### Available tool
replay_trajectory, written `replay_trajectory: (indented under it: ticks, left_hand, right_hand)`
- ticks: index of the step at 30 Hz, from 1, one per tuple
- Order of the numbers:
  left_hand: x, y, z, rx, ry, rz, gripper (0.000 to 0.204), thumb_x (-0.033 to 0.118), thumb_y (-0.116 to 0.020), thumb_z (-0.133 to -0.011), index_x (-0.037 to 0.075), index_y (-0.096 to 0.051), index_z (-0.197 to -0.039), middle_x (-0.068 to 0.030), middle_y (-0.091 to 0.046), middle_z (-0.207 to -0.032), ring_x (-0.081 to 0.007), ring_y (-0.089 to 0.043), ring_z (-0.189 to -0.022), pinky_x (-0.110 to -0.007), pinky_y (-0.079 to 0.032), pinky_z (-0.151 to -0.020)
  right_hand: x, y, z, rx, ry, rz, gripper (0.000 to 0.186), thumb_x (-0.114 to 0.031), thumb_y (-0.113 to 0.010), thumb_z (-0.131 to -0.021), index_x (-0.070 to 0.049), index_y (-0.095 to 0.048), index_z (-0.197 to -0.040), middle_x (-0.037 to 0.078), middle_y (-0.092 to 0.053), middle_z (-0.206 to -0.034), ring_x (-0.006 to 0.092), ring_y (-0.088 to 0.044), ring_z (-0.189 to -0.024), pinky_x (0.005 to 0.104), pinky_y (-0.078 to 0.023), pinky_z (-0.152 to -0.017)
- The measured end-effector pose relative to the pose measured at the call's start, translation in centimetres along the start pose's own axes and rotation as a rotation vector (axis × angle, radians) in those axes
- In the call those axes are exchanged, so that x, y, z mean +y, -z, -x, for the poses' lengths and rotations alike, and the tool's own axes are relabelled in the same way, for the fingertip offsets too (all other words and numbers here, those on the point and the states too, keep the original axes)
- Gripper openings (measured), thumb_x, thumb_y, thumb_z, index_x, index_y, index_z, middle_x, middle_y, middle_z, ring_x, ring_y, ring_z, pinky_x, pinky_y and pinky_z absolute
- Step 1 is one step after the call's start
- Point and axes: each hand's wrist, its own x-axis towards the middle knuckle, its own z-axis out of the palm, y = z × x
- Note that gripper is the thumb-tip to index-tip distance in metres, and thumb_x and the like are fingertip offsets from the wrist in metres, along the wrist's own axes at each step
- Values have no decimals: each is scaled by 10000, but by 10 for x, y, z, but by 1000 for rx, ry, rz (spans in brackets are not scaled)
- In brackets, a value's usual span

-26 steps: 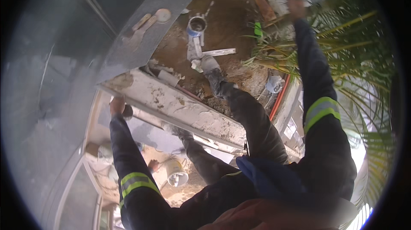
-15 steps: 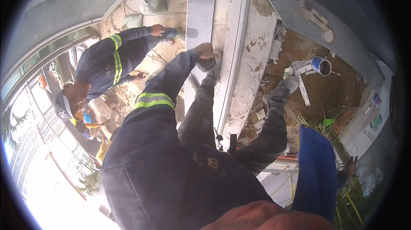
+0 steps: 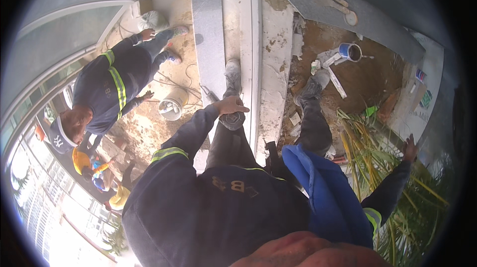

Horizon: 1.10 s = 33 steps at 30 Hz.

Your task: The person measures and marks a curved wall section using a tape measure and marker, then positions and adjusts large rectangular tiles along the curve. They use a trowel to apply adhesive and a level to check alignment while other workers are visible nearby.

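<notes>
My left hand lies over the dark bent knee of my left trouser leg, its fingers stretched toward the right. Nothing shows in it. Just left of that hand, a slim grey tool sits by the edge of a grey stone slab; its kind is unclear. Far to the right, my right hand is held out beside long palm fronds, fingers spread and holding nothing. Blue cloth hangs at my right side and covers part of that arm.
A pale ledge runs between my feet. Brown soil on the right holds a blue-and-white bucket and scraps. Leftward, a co-worker in a cap stands near a white bucket and cables. Other people work farther off.
My left hand and knee have come lower in view. My right arm shows more, beside the fronds. The blue cloth has shifted left. The co-worker's legs have moved apart, and the white bucket now shows.
</notes>
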Motion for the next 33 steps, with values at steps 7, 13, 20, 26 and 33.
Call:
replay_trajectory:
  ticks: [7,13,20,26,33]
  left_hand:
    - [-6,-59,46,-303,41,411,266,276,-709,-954,64,-648,-1103,-36,-657,-1035,-120,-619,-953,-281,-501,-853]
    - [38,-109,32,-558,69,106,303,259,-648,-992,52,-656,-1212,-30,-665,-1036,-136,-614,-997,-276,-446,-934]
    - [143,-54,-3,-222,264,236,228,261,-633,-1014,69,-674,-1132,9,-646,-869,-80,-609,-738,-245,-502,-674]
    - [259,-122,103,154,407,437,373,424,-563,-1039,68,-589,-1149,-5,-578,-716,-94,-555,-561,-245,-446,-493]
    - [392,-207,82,90,255,512,423,397,-639,-1004,28,-578,-1202,-47,-638,-949,-117,-619,-732,-244,-503,-641]
  right_hand:
    - [-59,-79,79,-35,601,519,583,-337,-700,-949,-101,-560,-1463,240,-626,-1318,337,-643,-1179,426,-516,-963]
    - [9,-20,50,143,621,734,562,-406,-652,-936,-120,-597,-1416,251,-644,-1286,415,-606,-1217,483,-489,-1018]
    - [29,-90,-71,-177,375,1020,522,-378,-717,-863,-151,-670,-1331,167,-656,-1339,379,-626,-1228,478,-527,-980]
    - [135,-101,-216,-759,83,1364,487,-417,-803,-764,-81,-758,-1113,187,-743,-1109,345,-716,-1067,463,-560,-900]
    - [127,-71,-239,-909,78,1279,481,-384,-842,-700,-51,-771,-1038,168,-760,-1064,317,-735,-1033,434,-580,-863]
